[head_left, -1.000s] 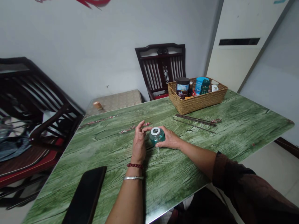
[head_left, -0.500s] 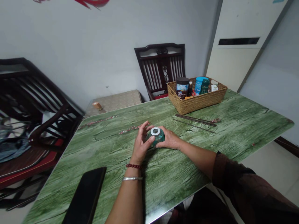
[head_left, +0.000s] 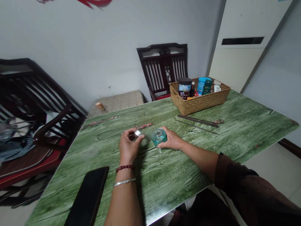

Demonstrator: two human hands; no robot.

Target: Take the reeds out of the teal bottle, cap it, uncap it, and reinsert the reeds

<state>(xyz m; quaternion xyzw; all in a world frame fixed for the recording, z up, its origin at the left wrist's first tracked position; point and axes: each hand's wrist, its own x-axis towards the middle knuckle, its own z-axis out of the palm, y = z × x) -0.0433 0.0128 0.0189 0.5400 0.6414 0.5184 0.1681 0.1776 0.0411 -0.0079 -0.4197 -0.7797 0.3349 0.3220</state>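
A small teal glass bottle [head_left: 158,137] stands on the green table, its round neck bare at the top. My right hand [head_left: 171,139] grips it from the right side, thumb in front and fingers behind. To its left, my left hand [head_left: 129,143] pinches a silver ring-shaped cap [head_left: 138,133] between thumb and fingers, just above the table and apart from the bottle. A red bead bracelet and a silver bangle circle my left wrist.
Several thin dark sticks [head_left: 198,121] lie right of the bottle, in front of a wicker basket [head_left: 199,105] holding jars and bottles. A black phone [head_left: 88,196] lies at the front left of the green table [head_left: 183,175]. Dark wooden chairs [head_left: 164,69] stand behind and left.
My left hand has lifted the silver cap off the bottle and moved left with it. My right hand stays on the bottle, whose neck now shows.
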